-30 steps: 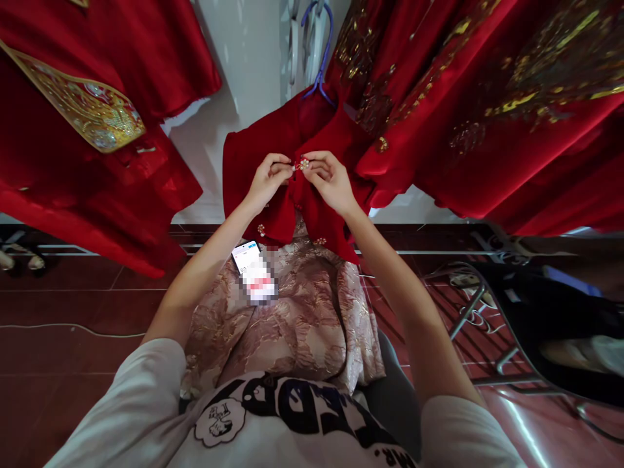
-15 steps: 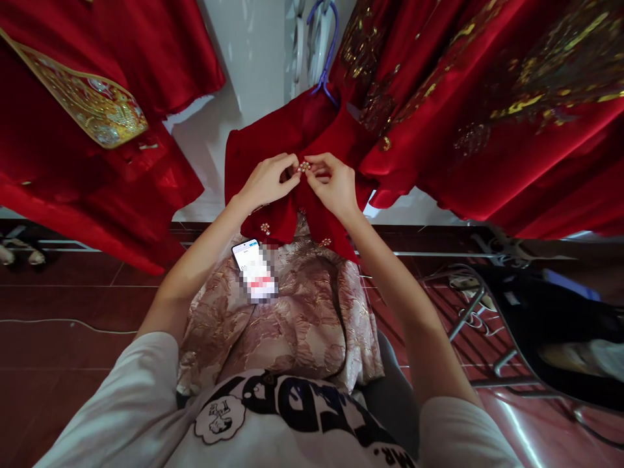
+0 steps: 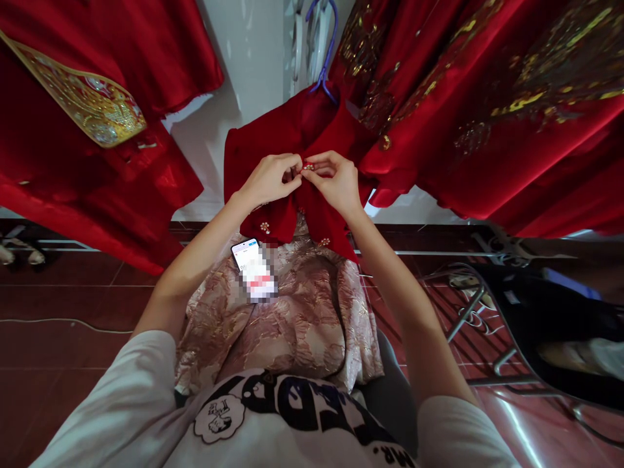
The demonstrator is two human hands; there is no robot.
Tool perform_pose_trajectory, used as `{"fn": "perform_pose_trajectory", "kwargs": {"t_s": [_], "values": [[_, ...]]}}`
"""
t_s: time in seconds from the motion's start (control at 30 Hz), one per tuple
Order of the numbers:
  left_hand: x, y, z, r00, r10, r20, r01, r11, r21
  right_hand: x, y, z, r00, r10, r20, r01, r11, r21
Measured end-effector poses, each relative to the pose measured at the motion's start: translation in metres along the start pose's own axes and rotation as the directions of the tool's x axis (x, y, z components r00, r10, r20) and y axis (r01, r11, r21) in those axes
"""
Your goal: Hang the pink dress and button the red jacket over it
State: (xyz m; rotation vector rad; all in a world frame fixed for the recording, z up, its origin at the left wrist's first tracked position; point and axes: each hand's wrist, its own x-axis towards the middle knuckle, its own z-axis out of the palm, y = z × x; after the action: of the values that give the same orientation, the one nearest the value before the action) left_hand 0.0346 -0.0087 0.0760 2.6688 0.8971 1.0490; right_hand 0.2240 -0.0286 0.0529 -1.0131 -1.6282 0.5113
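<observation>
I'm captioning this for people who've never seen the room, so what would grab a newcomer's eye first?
Probably the red garment on the purple hanger, its front between the left hand and right hand, which meet at a beaded flower ornament. Next, the lit phone on the lap, then the gold-embroidered panel at upper left.

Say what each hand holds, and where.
Right hand: the beaded flower on the red garment, by the flower's edges. Left hand: fingertips beside it; hold hidden.

Both arms reach forward, left hand and right hand apparently pinching, fingertips close together.
</observation>
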Motion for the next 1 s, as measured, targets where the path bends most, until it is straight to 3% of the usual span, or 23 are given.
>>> {"fn": "perform_pose_trajectory", "kwargs": {"t_s": [0.2, 0.37, 0.43, 0.53, 0.6, 0.7, 0.77, 0.87, 1.0], "values": [[0.003, -0.002, -0.003, 0.994, 0.031, 0.101, -0.037, 0.998, 0.056, 0.007, 0.006, 0.002, 0.999, 0.028, 0.047, -0.030, 0.999, 0.033], [-0.002, -0.004, 0.019, 0.997, -0.078, -0.004, 0.077, 0.987, -0.140, -0.005, 0.018, 0.009, 1.000, -0.006, 0.018, 0.006, 1.000, -0.004], [-0.005, -0.008, 0.030, 0.987, -0.159, -0.010, 0.150, 0.948, -0.282, -0.022, 0.027, 0.010, 1.000, 0.008, 0.028, -0.008, 1.000, -0.017], [-0.010, -0.018, 0.044, 0.955, -0.278, 0.104, 0.293, 0.830, -0.475, -0.048, 0.043, 0.005, 0.995, 0.089, 0.035, -0.086, 0.994, -0.071], [-0.011, -0.025, 0.052, 0.922, -0.337, 0.191, 0.386, 0.755, -0.530, -0.058, 0.052, -0.002, 0.986, 0.167, 0.013, -0.165, 0.981, -0.099], [-0.010, -0.028, 0.063, 0.894, -0.395, 0.211, 0.443, 0.713, -0.543, -0.060, 0.058, -0.012, 0.967, 0.252, -0.036, -0.253, 0.967, -0.012], [-0.012, -0.024, 0.068, 0.895, -0.387, 0.223, 0.443, 0.703, -0.557, -0.057, 0.055, -0.015, 0.967, 0.254, -0.026, -0.251, 0.965, 0.080], [-0.024, -0.010, 0.070, 0.890, -0.306, 0.337, 0.455, 0.632, -0.627, -0.059, 0.039, -0.016, 0.984, 0.179, 0.014, -0.179, 0.976, 0.124], [-0.050, 0.003, 0.062, 0.832, -0.238, 0.500, 0.539, 0.560, -0.629, -0.070, 0.010, -0.016, 0.999, 0.046, 0.014, -0.045, 0.998, -0.048]]}}
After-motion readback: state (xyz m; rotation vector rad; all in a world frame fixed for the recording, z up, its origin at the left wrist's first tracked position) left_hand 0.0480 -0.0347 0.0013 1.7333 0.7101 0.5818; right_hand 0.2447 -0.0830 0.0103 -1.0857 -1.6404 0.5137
